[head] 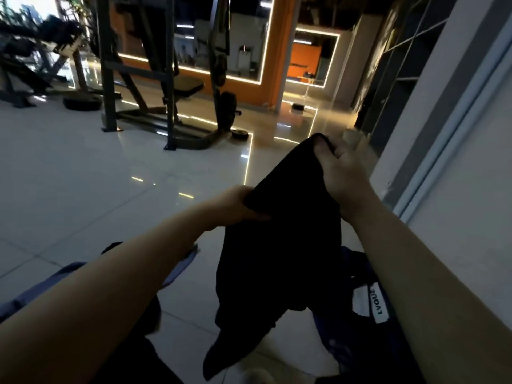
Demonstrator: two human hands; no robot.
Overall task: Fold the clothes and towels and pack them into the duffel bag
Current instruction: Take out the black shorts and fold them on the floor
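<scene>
Head view: weight bench (pixel 182 87) beyond, perhaps duffel bag (pixel 357 322) (dim).

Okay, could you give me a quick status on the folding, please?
Both hands, left and right, gripping black garment, held up unfolded. Dark blue clothing on floor below. Nothing blocking.

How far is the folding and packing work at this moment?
Nothing looks packed; no duffel bag is clearly visible. In hand: left hand and right hand grip a black garment, held up unfolded. Left: the blue cloth and dark labelled garment on the floor.
</scene>
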